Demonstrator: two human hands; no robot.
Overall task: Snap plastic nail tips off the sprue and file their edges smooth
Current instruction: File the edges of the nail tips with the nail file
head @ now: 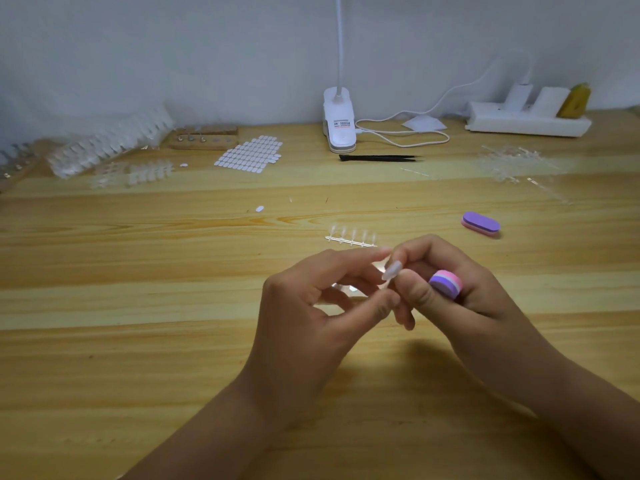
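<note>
Above the middle of the wooden table (138, 341), both my hands meet at a clear plastic nail tip (392, 270). My right hand (450, 289) pinches the tip between thumb and forefinger and also holds a small pink and purple buffer block (446, 284) in its curled fingers. My left hand (311, 306) has its thumb and fingers curled toward the tip's lower stalk; whether they pinch it I cannot tell for sure. A clear sprue strip (351, 237) with several tips lies on the table just beyond my hands.
A second purple and pink buffer block (480, 224) lies at the right. Black tweezers (379, 158), a white clip lamp (339, 123) and a power strip (526, 121) stand at the back. Piles of clear sprues (104, 147), a white sticker sheet (251, 154) and spent sprues (512, 162) lie around.
</note>
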